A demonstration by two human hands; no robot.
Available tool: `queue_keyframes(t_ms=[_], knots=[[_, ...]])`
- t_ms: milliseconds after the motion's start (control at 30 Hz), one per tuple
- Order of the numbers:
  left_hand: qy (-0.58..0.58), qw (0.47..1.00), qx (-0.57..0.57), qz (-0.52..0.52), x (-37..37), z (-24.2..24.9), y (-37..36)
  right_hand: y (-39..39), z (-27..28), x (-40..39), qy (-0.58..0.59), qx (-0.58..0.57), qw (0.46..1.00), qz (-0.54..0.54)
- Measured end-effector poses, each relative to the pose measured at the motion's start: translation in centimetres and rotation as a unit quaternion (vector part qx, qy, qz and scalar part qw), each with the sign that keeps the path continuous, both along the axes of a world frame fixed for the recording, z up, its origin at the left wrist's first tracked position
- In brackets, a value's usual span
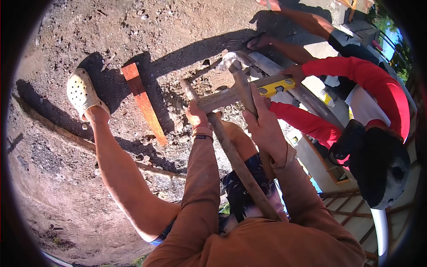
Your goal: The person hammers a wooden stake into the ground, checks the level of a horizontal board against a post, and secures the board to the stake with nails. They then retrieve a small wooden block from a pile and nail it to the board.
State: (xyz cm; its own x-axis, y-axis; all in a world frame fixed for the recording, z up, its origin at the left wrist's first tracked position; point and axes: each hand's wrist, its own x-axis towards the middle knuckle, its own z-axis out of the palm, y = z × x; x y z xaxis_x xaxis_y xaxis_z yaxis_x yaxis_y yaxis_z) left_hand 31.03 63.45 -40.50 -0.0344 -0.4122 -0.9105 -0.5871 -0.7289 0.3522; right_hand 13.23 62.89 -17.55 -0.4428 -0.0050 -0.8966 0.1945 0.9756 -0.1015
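Observation:
My left hand [195,115] is closed around a slim wooden pole [240,167], where the end of a wooden board [220,99] meets it. The pole slants down toward my body. My right hand [263,127] is closed on an upright wooden stick [243,86] that crosses the board; its fingers are partly hidden. A yellow spirit level [276,87] lies along the board's right end. There, a co-worker's hand [293,73] in a red sleeve holds the board and level. The co-worker's other hand is mostly hidden behind my right hand.
A reddish wood plank [144,104] lies on the stony ground. A long thin pole [58,127] runs along the ground past my leg, near my beige clog [84,93]. The co-worker's dark cap [384,164] is close on the right. Another person's bare legs [307,22] are beyond.

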Motion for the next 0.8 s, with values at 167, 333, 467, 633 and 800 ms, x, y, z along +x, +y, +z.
queue_keyframes(t_ms=[167, 333, 467, 633, 800], knots=[[-0.037, 0.997, 0.052, 0.043, -0.6, 0.7, -0.5, -0.6, -0.4, 0.6, 0.237, -0.101, 0.966, 0.006], [-0.068, 0.997, 0.026, -0.028, 0.7, -0.8, 0.3, -0.3, 1.4, 2.4, 0.041, -0.059, 0.996, -0.053], [0.019, 0.99, 0.084, 0.108, -0.2, 0.4, 0.2, 0.3, 2.0, 5.2, -0.021, -0.109, 0.994, -0.018], [-0.004, 0.998, 0.061, 0.03, 1.4, 1.6, -0.1, -0.2, 1.4, 7.4, -0.074, -0.122, 0.989, 0.03], [-0.009, 0.998, 0.059, 0.023, 1.8, 1.7, -0.6, -2.0, 1.9, 6.8, -0.155, -0.103, 0.982, -0.025]])
